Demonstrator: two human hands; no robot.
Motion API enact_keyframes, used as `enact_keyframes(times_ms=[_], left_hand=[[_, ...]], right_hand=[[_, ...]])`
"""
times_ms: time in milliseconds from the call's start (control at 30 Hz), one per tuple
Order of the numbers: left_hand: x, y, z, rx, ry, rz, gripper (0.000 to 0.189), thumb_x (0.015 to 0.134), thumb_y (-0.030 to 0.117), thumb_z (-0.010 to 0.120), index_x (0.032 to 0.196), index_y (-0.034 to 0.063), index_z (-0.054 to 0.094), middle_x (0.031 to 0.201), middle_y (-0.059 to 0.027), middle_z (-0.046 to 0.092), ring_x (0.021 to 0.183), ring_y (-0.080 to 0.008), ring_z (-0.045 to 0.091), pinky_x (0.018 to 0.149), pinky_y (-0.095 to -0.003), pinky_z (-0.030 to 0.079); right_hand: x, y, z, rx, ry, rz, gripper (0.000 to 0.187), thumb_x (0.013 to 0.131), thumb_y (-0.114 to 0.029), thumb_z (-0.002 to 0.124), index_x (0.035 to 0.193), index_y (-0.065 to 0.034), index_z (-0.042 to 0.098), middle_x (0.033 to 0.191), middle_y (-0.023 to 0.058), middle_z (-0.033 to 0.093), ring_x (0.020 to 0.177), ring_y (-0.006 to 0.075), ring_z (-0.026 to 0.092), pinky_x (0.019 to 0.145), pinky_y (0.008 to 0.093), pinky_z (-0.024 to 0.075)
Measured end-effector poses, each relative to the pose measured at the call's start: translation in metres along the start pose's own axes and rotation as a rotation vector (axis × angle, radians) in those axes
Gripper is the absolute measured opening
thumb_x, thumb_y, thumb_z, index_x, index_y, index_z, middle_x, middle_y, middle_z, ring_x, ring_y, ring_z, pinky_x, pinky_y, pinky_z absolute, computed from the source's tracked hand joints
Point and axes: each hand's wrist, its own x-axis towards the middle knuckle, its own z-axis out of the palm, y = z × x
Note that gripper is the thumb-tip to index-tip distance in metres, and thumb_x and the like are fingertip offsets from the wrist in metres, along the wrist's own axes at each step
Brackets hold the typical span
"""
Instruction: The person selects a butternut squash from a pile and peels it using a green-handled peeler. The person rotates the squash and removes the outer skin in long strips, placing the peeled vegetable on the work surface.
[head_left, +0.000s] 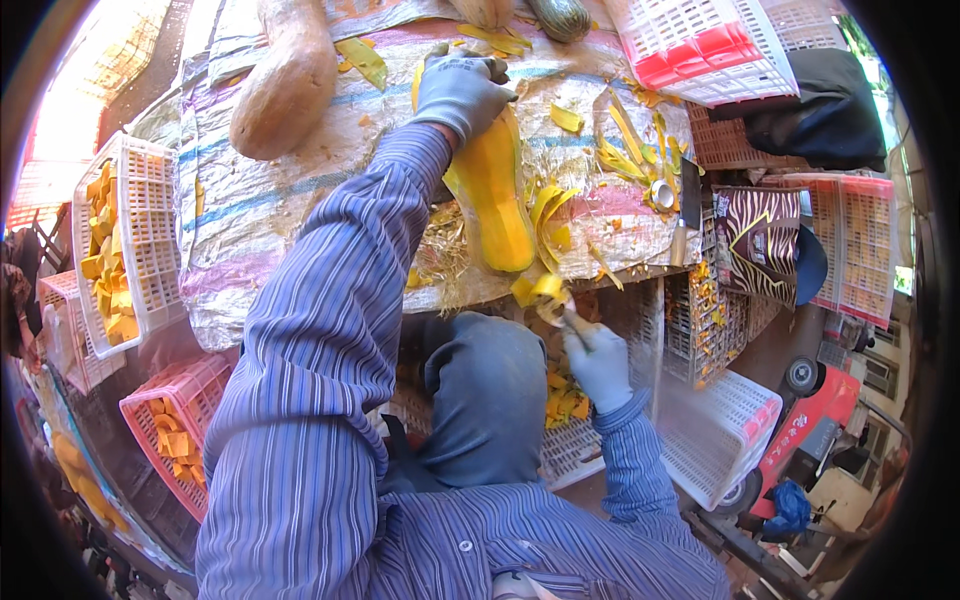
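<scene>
A peeled, orange-yellow long-necked squash lies lengthwise on a woven plastic sheet, its near end by the table's front edge. My left hand, in a grey-coated glove, grips its far part from above. My right hand, also gloved, holds a peeler beyond the near end of the squash, apart from it. A curled peel strip is at the peeler's head, partly hiding the blade. More peel strips lie along the right side of the squash.
An unpeeled squash lies at the left. A cleaver and a round metal object are near the right edge. Crates of cut squash stand left; a white crate and a red vehicle are right.
</scene>
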Motion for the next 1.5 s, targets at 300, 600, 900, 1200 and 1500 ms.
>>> enact_keyframes(times_ms=[300,600,900,1200,1500], left_hand=[[-0.002,-0.001,0.011,-0.071,0.025,0.041,0.043,0.090,0.048,0.073,0.122,0.0201,0.082,0.121,-0.0032,0.079,0.123,-0.0209,0.066,0.122,-0.0411,0.030],[-0.004,0.000,0.001,-0.044,-0.011,-0.004,0.040,0.089,0.048,0.074,0.117,0.0203,0.083,0.122,-0.0019,0.079,0.124,-0.0196,0.066,0.122,-0.0412,0.028],[0.001,0.000,0.002,-0.055,0.014,0.015,0.040,0.091,0.047,0.072,0.120,0.0204,0.082,0.124,-0.0009,0.079,0.126,-0.0191,0.065,0.122,-0.0416,0.029],[-0.005,-0.009,0.007,-0.115,0.073,0.047,0.040,0.085,0.043,0.076,0.117,0.0186,0.083,0.117,-0.0034,0.080,0.120,-0.0238,0.067,0.120,-0.0393,0.033],[-0.008,-0.014,0.009,-0.121,0.062,0.016,0.042,0.088,0.042,0.074,0.121,0.0176,0.081,0.119,-0.0008,0.081,0.124,-0.0197,0.066,0.124,-0.0381,0.029]], right_hand=[[0.186,-0.039,0.052,0.412,0.281,-0.149,0.031,0.096,-0.017,0.072,0.124,-0.0062,0.078,0.087,0.0208,0.075,0.078,0.0348,0.074,0.071,0.0414,0.0580],[0.108,-0.024,0.039,0.109,0.057,-0.134,0.036,0.094,-0.019,0.073,0.129,-0.0135,0.077,0.085,0.0201,0.071,0.076,0.0357,0.071,0.072,0.0445,0.0577],[-0.021,0.034,-0.002,0.050,-0.184,0.151,0.031,0.097,-0.015,0.071,0.126,-0.0064,0.078,0.096,0.0211,0.078,0.087,0.0308,0.078,0.080,0.0379,0.0611],[0.187,-0.042,0.030,0.582,0.119,0.038,0.032,0.102,-0.018,0.069,0.129,-0.0031,0.076,0.102,0.0185,0.081,0.086,0.0197,0.078,0.076,0.0332,0.0588],[0.053,0.039,0.023,0.148,-0.125,-0.065,0.037,0.096,-0.020,0.073,0.131,-0.0094,0.076,0.087,0.0204,0.075,0.078,0.0307,0.076,0.072,0.0399,0.0593]])
